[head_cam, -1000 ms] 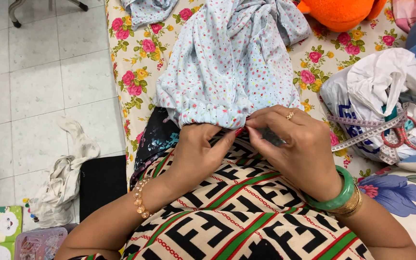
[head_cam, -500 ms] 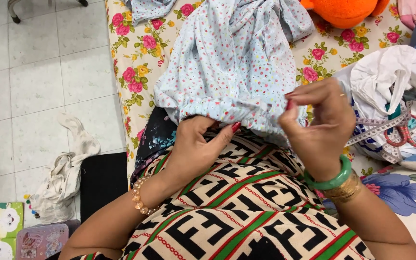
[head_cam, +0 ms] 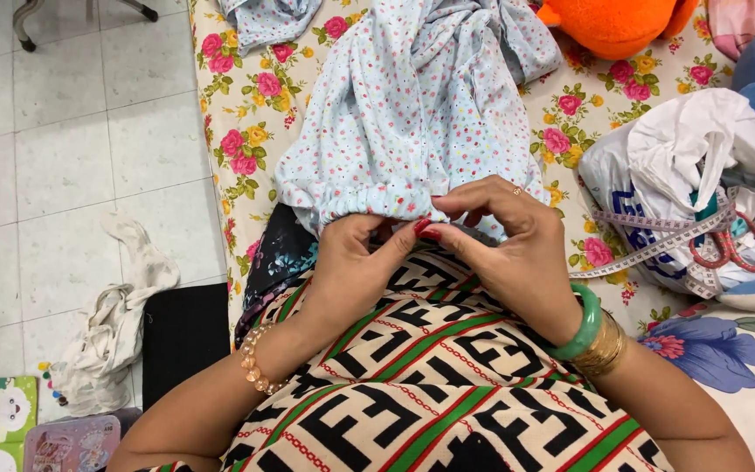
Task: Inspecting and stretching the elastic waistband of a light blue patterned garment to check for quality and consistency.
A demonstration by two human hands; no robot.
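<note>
Garment: pale blue floral cloth (head_cam: 412, 105) lay spread over the flowered bedsheet (head_cam: 238, 131); its gathered hem was drawn toward my lap so the edge sat close under my eyes.
Left hand (head_cam: 356, 271): closed on the gathered hem from below; thumb and fingers pinched the fold to hold it taut.
Right hand (head_cam: 504, 249): fingertips pinched together at the same hem, just beside the left thumb; whether they held a needle I could not tell.
Tape measure (head_cam: 657, 249): trailed from the white bag (head_cam: 683, 149), near my right wrist; within reach.
Scissors (head_cam: 731, 249): red-handled; rested on the bag.
Rag (head_cam: 111, 319): crumpled on the tiled floor (head_cam: 63, 131).
</note>
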